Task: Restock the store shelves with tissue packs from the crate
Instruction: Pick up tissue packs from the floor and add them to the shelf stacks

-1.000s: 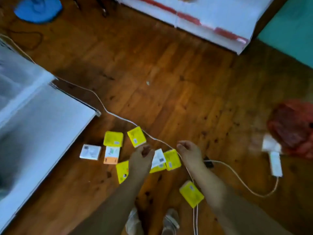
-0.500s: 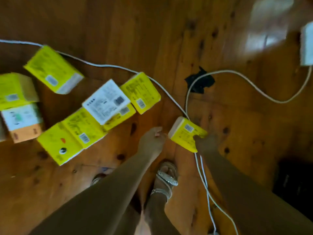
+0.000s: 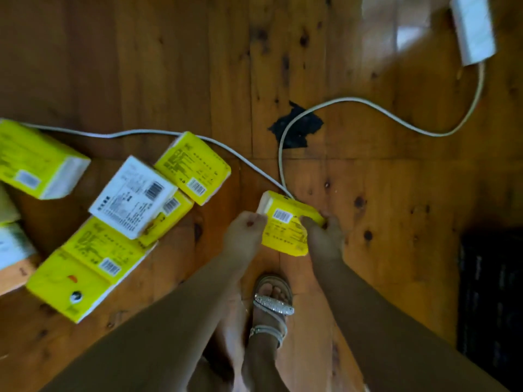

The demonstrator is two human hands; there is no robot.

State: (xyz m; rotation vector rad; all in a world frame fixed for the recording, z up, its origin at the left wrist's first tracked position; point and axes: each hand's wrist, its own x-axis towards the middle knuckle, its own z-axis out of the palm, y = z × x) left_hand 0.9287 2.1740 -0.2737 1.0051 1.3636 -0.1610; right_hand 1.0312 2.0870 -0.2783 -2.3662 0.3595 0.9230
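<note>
While other packs [image 3: 192, 168] lie loose at 9 o'clock, L hand [image 3: 246, 230] pinches the yellow tissue pack [image 3: 285, 226] by its white end. Pack sits centre, over the cable [image 3: 351, 99]. R hand [image 3: 325, 239] fingers curl round its 3 o'clock end. Long axis approx 10-to-4, both hands equally near.

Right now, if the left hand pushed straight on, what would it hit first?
The left hand would meet the yellow tissue pack first: its fingertips touch it; beyond, probably the white cable.
</note>
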